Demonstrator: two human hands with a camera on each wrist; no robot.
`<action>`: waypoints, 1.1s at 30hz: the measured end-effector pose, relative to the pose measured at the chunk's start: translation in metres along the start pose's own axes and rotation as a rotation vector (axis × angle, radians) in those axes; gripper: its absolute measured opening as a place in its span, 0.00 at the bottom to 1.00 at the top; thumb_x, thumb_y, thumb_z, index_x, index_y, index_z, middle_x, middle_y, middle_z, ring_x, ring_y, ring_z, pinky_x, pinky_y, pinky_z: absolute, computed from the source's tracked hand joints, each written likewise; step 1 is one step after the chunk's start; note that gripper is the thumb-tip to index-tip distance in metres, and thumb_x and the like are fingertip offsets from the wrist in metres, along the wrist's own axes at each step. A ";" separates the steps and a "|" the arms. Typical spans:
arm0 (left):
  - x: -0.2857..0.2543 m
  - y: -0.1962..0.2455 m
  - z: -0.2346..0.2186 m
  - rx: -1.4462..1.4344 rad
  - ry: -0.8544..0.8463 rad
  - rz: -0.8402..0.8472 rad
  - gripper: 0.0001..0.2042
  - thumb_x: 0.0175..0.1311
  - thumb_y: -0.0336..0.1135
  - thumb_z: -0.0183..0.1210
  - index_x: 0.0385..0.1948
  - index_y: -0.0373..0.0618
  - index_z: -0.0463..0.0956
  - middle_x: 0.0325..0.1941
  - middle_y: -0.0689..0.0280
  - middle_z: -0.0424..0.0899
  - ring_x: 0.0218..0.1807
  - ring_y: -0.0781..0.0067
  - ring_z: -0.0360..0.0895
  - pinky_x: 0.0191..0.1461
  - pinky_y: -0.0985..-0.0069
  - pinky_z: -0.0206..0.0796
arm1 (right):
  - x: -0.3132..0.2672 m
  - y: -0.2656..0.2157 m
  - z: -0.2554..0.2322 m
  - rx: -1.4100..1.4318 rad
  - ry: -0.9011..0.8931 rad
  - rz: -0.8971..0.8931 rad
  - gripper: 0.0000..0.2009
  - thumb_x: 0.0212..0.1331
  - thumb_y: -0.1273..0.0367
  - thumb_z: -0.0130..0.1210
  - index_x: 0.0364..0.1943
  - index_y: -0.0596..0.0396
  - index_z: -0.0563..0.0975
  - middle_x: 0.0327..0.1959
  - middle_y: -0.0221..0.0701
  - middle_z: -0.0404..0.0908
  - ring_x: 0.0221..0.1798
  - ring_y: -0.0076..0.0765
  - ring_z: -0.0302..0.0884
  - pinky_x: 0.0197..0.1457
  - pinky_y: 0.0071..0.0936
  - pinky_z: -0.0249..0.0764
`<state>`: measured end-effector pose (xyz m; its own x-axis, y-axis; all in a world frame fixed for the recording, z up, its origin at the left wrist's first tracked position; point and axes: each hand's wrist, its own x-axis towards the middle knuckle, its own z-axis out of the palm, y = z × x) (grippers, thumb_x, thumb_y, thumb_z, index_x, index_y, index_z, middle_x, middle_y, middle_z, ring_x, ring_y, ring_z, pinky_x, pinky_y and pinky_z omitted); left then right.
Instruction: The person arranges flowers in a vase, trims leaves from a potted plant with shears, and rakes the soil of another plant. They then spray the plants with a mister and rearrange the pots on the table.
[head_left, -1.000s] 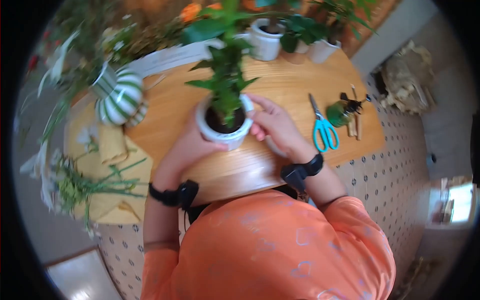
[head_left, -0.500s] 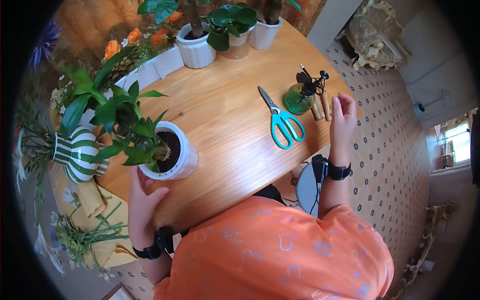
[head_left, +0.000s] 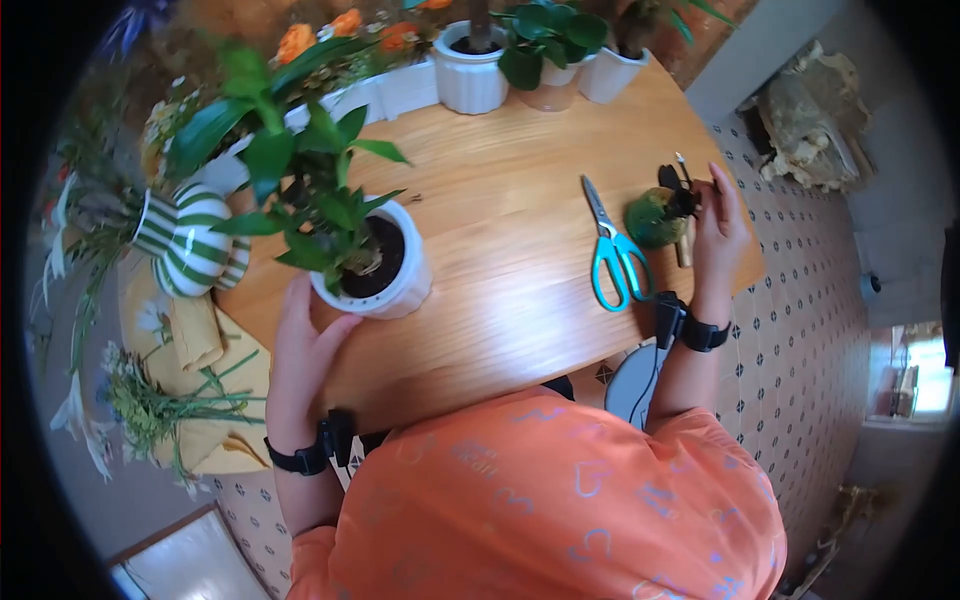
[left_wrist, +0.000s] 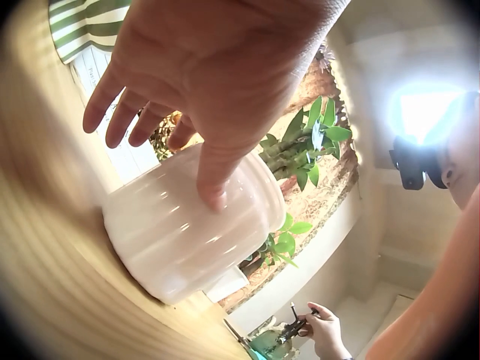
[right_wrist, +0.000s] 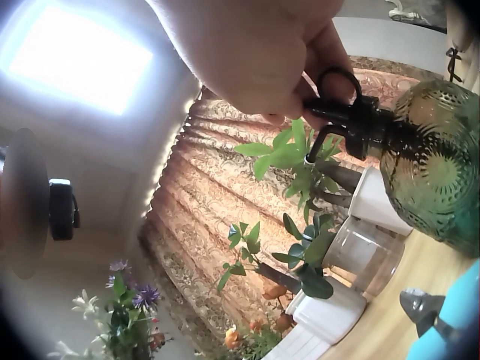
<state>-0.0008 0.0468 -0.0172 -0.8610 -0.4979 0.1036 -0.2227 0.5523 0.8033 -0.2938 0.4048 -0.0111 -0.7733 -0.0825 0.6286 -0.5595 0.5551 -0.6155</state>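
A leafy plant stands in a white pot [head_left: 408, 285] at the left of the wooden table. The left hand [head_left: 305, 345] is beside this pot; in the left wrist view the hand [left_wrist: 214, 71] has its fingers spread and its thumb against the white pot [left_wrist: 191, 225]. At the table's right the right hand [head_left: 722, 235] grips the black top of a green glass spray bottle [head_left: 652, 218]. From the right wrist view, the hand [right_wrist: 262, 52] has its fingers around the black sprayer head [right_wrist: 360, 124], above the glass body [right_wrist: 435, 169].
Scissors with turquoise handles [head_left: 622, 265] lie left of the bottle. Several potted plants, one in a white pot [head_left: 470, 80], line the back. A green-striped vase [head_left: 195, 240] stands at the left, near cut stems [head_left: 215, 405] on yellow paper [head_left: 245, 440]. Brown sticks lie behind the bottle.
The potted plant has gone from the middle to the table's left. The right hand has left the pot, moved right and taken hold of the spray bottle's top. The head view has shifted.
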 end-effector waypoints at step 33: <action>0.004 0.107 -0.008 -0.401 -0.784 0.053 0.18 0.50 0.37 0.63 0.41 0.39 0.75 0.38 0.67 0.79 0.41 0.79 0.74 0.48 0.78 0.66 | -0.046 -0.236 0.032 0.709 -0.367 -0.451 0.12 0.48 0.81 0.58 0.39 0.63 0.79 0.31 0.37 0.83 0.24 0.30 0.79 0.28 0.22 0.74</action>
<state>-0.0244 0.0987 0.0744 -0.9644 0.2047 -0.1675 -0.1234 0.2121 0.9694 -0.1361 0.2514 0.0903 -0.4157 -0.4930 0.7643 -0.7893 -0.2219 -0.5725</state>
